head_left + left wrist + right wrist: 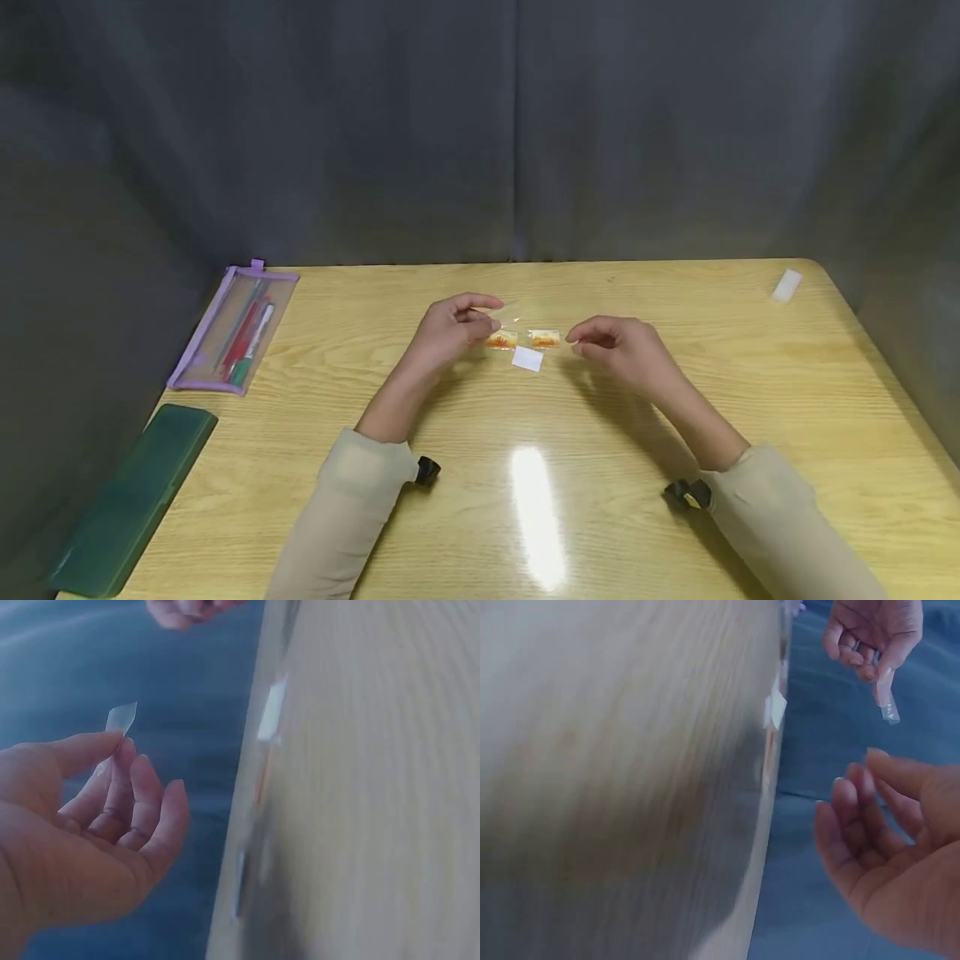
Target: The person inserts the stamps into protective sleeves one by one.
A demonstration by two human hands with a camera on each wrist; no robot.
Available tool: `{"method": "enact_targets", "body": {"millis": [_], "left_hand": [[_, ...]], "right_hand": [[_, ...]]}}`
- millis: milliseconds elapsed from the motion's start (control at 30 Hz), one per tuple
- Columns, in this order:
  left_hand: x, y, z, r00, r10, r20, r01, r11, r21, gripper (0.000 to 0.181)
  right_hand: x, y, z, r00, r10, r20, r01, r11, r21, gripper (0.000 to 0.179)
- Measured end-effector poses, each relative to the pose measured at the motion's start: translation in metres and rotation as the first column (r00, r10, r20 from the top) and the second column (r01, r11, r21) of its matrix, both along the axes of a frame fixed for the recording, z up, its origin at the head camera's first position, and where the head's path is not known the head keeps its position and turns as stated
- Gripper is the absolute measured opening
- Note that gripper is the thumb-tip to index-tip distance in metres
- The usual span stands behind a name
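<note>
My left hand [457, 327] pinches a small clear plastic piece [510, 313] between thumb and fingertip, raised above the table. In the left wrist view the same piece [121, 718] stands up from the pinch; whether it is a sleeve or a sheet I cannot tell. Just below it lie two small packets with yellow and orange print, a left one [502, 340] and a right one [544, 338]. A white slip [528, 358] rests in front of them. Beside the right packet hovers my right hand [626, 350], fingers loosely bent, holding nothing in the right wrist view.
On the left of the wooden table [465, 517] lies a purple-edged mesh pouch [232, 329] with pens inside. Nearer me is a dark green case [135, 500]. A white block [787, 285] sits at the far right corner. Dark curtains [375, 133] surround the table.
</note>
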State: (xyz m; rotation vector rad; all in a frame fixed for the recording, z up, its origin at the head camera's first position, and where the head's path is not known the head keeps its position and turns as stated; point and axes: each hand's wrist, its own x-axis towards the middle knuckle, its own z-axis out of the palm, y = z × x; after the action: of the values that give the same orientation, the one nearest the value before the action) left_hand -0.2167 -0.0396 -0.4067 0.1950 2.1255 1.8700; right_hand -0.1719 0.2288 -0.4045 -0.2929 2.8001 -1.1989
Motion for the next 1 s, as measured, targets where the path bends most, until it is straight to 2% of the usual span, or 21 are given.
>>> {"method": "enact_targets", "body": {"millis": [167,367,467,633,733,800,933,1000], "left_hand": [[0.002,-0.009,-0.005,0.999,0.011,0.031,-0.011,1.0,0.022,0.032],[0.005,-0.011,-0.006,0.998,0.032,0.061,-0.035,0.998,0.05,0.031],[0.005,-0.012,-0.005,0.998,0.031,0.046,-0.033,0.998,0.046,0.031],[0.005,-0.012,-0.006,0.999,0.01,0.04,-0.012,0.999,0.045,0.031],[0.006,-0.012,-0.006,0.999,0.006,0.037,-0.007,0.999,0.05,0.032],[0.007,-0.012,-0.005,0.999,0.01,0.036,-0.011,0.999,0.045,0.031],[0.01,-0.012,-0.005,0.999,0.001,0.037,-0.002,0.999,0.045,0.029],[0.011,-0.012,-0.005,0.999,-0.012,0.039,0.01,0.998,0.054,0.03]], "right_hand": [[-0.015,-0.018,-0.007,0.999,0.053,0.005,-0.053,0.984,0.172,0.017],[-0.026,-0.041,-0.012,0.993,0.113,-0.041,-0.091,0.929,0.359,0.019],[-0.029,-0.048,-0.013,0.993,0.111,-0.047,-0.083,0.909,0.408,0.02],[-0.031,-0.053,-0.015,0.991,0.12,-0.06,-0.084,0.901,0.427,0.008],[-0.032,-0.052,-0.016,0.99,0.129,-0.065,-0.093,0.912,0.399,0.004],[-0.031,-0.05,-0.014,0.992,0.119,-0.045,-0.097,0.936,0.337,0.006],[-0.027,-0.041,-0.007,0.997,0.041,0.066,-0.048,0.993,0.106,0.006],[-0.025,-0.037,-0.003,0.991,0.006,0.134,0.001,0.999,-0.047,0.009]]}}
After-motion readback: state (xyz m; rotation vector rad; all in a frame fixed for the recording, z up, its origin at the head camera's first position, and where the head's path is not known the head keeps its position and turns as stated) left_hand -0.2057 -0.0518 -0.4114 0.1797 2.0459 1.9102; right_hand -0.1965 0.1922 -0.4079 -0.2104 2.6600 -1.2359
